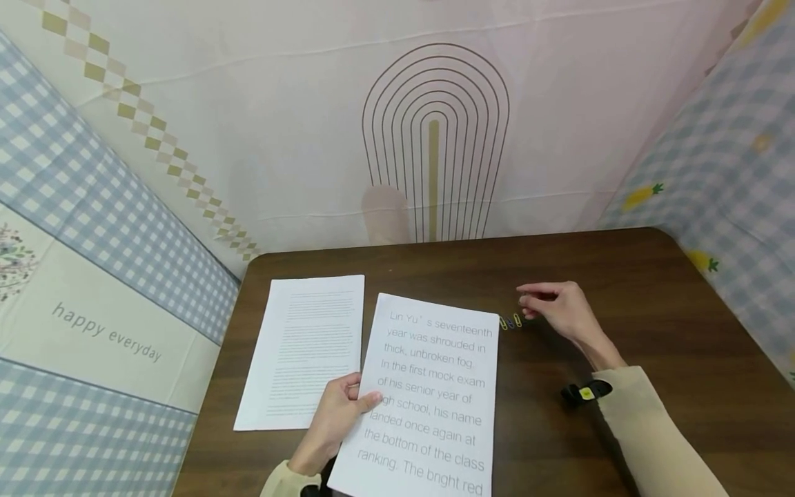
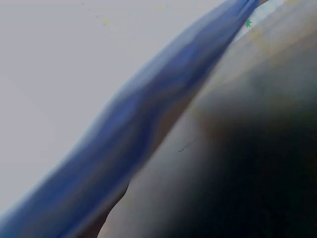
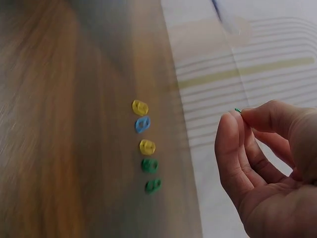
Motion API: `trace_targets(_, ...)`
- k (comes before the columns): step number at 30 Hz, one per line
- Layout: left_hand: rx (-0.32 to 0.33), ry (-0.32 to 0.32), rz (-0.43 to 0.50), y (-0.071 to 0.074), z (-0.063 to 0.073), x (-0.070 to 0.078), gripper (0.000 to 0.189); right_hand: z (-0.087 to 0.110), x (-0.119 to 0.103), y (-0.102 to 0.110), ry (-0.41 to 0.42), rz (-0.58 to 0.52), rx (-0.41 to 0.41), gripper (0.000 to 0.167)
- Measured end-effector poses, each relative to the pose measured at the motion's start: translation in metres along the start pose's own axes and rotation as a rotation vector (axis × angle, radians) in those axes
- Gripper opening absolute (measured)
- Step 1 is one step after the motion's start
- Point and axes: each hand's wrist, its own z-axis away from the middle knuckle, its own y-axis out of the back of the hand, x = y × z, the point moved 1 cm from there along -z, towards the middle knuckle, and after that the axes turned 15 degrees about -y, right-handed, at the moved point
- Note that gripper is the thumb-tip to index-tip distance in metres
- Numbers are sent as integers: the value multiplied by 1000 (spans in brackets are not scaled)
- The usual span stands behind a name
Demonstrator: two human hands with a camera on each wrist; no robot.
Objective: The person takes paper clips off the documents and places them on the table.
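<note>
My left hand (image 1: 338,414) grips the lower left edge of a sheaf of large-print pages (image 1: 428,393), thumb on top. In the left wrist view, a blurred pale surface and a bluish band (image 2: 133,119) fill much of the picture, and the hand's fingers are hidden. To the right of the pages, my right hand (image 1: 562,310) is raised over the table. Its thumb and index finger pinch a green paper clip (image 3: 238,110), of which only a tip shows. Below it lies a row of paper clips: yellow (image 3: 140,107), blue (image 3: 142,124), another yellow (image 3: 147,147) and two green (image 3: 149,165).
A second stack of small-print pages (image 1: 317,345) lies on the left of the dark wooden table (image 1: 435,266). A patterned cloth (image 1: 298,124) hangs behind the table, with blue checked cloth (image 1: 733,138) at the right side.
</note>
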Motion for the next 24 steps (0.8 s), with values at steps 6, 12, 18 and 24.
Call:
trace_targets(6, 3, -1, -1, 1, 1, 2, 39, 1, 18, 8, -11, 5, -7, 31)
trace_targets(12, 13, -4, 2, 0, 1, 3, 37, 1, 29, 14, -10, 64, 18, 30)
trace_targets(18, 23, -3, 0, 1, 1, 4, 37, -2, 36, 17, -24, 155, 39, 27)
trace_targets(24, 25, -1, 2, 2, 1, 3, 38, -5, 43, 18, -48, 258, 40, 26)
